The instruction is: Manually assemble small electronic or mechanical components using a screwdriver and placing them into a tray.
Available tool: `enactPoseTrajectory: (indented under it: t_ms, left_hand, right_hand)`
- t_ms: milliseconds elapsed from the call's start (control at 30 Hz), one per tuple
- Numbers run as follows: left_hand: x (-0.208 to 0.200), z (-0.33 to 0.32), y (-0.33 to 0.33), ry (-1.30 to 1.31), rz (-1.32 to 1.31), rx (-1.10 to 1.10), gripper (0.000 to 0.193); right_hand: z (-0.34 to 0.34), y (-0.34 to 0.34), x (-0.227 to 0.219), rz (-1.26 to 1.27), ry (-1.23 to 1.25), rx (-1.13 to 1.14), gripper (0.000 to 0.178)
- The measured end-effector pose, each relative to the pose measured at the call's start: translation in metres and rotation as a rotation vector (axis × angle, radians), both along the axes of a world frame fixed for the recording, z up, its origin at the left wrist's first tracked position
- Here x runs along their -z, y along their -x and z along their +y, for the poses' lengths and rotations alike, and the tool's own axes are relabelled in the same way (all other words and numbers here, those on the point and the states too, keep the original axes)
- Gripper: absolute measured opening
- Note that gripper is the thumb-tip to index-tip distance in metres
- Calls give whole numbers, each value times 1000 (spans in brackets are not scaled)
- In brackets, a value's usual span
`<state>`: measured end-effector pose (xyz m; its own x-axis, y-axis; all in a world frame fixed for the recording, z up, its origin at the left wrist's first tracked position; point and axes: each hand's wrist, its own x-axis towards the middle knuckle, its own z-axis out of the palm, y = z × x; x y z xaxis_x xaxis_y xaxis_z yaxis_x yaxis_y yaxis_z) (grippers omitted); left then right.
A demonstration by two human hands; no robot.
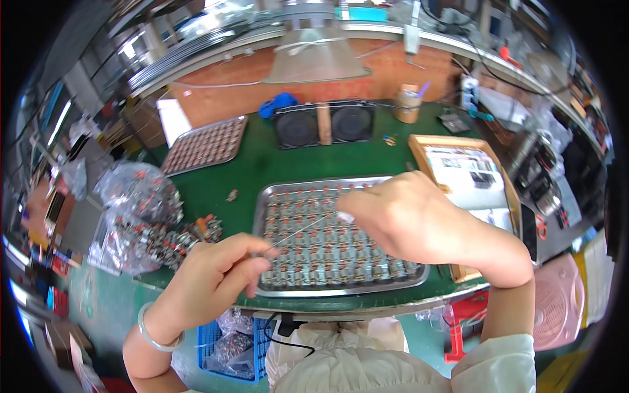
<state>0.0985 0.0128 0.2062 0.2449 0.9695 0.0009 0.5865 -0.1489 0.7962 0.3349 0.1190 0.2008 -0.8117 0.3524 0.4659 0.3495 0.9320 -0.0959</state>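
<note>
- The landmark is the metal tray [272, 196] in the middle of the green bench top [288, 160], filled with rows of small motor-like parts [327, 252] with copper-coloured ends.
- The left hand [213, 281] hovers at the tray's near left corner, thumb and forefinger pinched together on the lower end of a thin metal wire [304, 227].
- That wire slants up and to the right above the rows in the tray, from the left fingertips to the right hand [409, 213].
- The right hand is over the tray's right half, fingers curled and closed on the wire's upper end; only one pale fingernail shows at the grip.
- A pale bangle [152, 334] circles the left wrist, below the tray's near left corner.
- Left of the tray lie clear plastic bags [134, 209] holding more of the same parts, some spilled loose beside them.
- Beyond the tray's far left corner sits a second tray [204, 145] of parts.
- Behind the tray stand two black fans [324, 123] side by side.
- Just right of the tray is a wooden box [458, 173] with printed sheets inside.
</note>
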Motion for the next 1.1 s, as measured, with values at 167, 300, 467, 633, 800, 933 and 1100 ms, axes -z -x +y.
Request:
enactPoseTrajectory:
  t_ms: [167, 300, 467, 633, 800, 933, 1100]
  left_hand:
    - [15, 23, -10, -135, 311, 184, 8]
    - [24, 8, -2, -25, 334, 163, 14]
    - [35, -19, 37, -71, 231, -63, 29]
    - [36, -11, 43, -134, 218, -170, 34]
    - [26, -1, 54, -166, 389, -245, 38]
    - [13, 11, 36, 43, 442, -214, 42]
    - [-1, 22, 29, 107, 464, -142, 44]
  right_hand:
    - [2, -48, 6, -219, 100, -152, 11]
    - [-1, -112, 19, -72, 205, 103, 10]
    - [-45, -258, 52, 809, 499, 943, 21]
    - [-179, -475, 173, 2096, 283, 940, 13]
    - [-262, -562, 242, 2338, -110, 1463, 18]
    - [-261, -585, 258, 2312, -99, 1818, 22]
    - [-255, -595, 233, 2102, -161, 1884, 23]
